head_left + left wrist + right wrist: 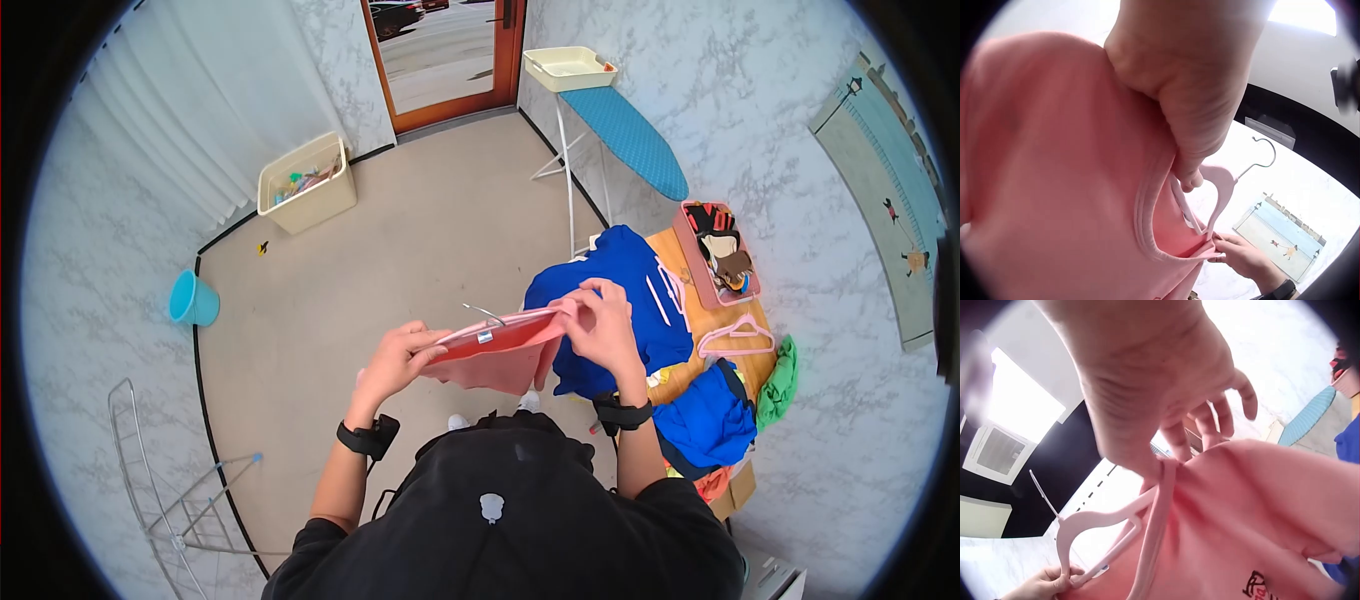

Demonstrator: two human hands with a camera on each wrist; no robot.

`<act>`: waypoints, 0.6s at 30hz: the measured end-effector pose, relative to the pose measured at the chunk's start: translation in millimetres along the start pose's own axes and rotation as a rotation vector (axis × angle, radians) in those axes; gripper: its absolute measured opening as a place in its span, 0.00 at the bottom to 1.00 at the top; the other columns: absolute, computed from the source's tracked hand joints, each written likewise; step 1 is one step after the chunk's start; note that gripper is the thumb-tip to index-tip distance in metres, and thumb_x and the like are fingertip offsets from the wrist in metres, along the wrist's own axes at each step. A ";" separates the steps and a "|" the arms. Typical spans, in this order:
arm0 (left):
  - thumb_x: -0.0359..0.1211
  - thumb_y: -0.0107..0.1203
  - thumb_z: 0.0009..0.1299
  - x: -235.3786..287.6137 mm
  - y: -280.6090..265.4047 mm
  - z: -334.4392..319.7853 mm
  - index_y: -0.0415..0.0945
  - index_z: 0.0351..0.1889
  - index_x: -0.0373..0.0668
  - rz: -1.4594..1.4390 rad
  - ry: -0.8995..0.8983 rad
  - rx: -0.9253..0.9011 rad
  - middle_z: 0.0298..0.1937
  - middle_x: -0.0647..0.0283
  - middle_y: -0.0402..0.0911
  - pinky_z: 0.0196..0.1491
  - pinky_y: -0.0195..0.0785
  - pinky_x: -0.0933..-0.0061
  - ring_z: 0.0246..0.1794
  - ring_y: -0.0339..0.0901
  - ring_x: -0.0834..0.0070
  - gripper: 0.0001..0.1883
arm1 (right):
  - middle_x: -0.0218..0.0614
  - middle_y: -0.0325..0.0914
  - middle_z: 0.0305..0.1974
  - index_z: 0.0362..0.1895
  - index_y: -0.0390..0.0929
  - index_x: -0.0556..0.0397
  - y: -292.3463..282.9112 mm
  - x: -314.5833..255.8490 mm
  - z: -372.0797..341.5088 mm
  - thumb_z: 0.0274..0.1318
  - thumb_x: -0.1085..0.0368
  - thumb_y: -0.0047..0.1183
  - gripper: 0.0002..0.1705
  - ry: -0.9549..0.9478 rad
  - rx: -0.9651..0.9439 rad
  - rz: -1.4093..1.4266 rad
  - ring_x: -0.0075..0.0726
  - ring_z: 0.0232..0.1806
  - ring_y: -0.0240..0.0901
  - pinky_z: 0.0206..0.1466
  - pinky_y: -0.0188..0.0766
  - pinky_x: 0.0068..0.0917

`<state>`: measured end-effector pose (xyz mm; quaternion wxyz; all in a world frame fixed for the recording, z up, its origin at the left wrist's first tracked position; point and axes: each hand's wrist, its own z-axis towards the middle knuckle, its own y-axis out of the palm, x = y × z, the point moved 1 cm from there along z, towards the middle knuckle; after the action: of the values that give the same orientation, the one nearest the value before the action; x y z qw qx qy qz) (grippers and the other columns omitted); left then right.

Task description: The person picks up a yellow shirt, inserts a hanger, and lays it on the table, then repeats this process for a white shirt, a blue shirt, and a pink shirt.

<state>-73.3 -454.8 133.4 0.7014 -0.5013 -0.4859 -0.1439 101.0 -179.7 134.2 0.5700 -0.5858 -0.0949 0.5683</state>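
A pink shirt (495, 368) hangs between both hands in front of the body, a small label at its neckline. Inside its neck opening sits a pale pink hanger (1088, 522), whose metal hook (485, 313) sticks up out of the collar. With fingers and thumb, the left hand (402, 358) pinches the shirt's left shoulder together with the hanger arm. At the other shoulder the right hand (602, 325) pinches the fabric by the neckband (1159, 519), its other fingers spread. Dark printing (1257, 587) shows on the shirt front.
On the wooden table (700, 325) at right lie blue garments (625, 280), pink hangers (738, 338), a green cloth (778, 385) and a pink basket (752, 290). Behind it stands an ironing board (625, 135). A cream bin (315, 205), blue bucket (195, 300) and drying rack (180, 540) stand left.
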 end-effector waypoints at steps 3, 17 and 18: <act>0.29 0.57 0.66 -6.5 -1.3 0.5 0.82 0.50 0.46 -0.049 -0.002 0.025 0.26 0.64 0.66 0.27 0.65 0.72 0.25 0.67 0.73 0.14 | 0.38 0.75 0.50 0.50 0.78 0.49 -7.5 -1.0 -1.2 0.44 0.63 0.63 0.24 -0.272 -0.225 0.322 0.49 0.58 0.66 0.61 0.62 0.40; 0.27 0.55 0.67 -13.1 -22.0 -4.0 0.83 0.48 0.41 -0.300 -0.014 0.035 0.28 0.69 0.65 0.13 0.65 0.80 0.25 0.68 0.82 0.13 | 0.39 0.77 0.29 0.36 0.83 0.57 -17.3 62.2 2.7 0.45 0.75 0.58 0.10 -0.033 -0.002 0.250 0.37 0.28 0.74 0.32 0.69 0.26; 0.27 0.55 0.67 -10.1 -25.8 -4.5 0.82 0.48 0.40 -0.298 0.005 0.036 0.29 0.69 0.66 0.15 0.66 0.80 0.25 0.67 0.81 0.13 | 0.39 0.77 0.29 0.35 0.83 0.57 -17.4 62.1 1.8 0.46 0.75 0.59 0.09 -0.050 -0.002 0.283 0.36 0.28 0.74 0.32 0.69 0.26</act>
<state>-93.6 -473.2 139.4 0.6822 -0.4107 -0.5558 -0.2388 129.9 -125.8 113.6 0.4808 -0.5798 -0.0260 0.6572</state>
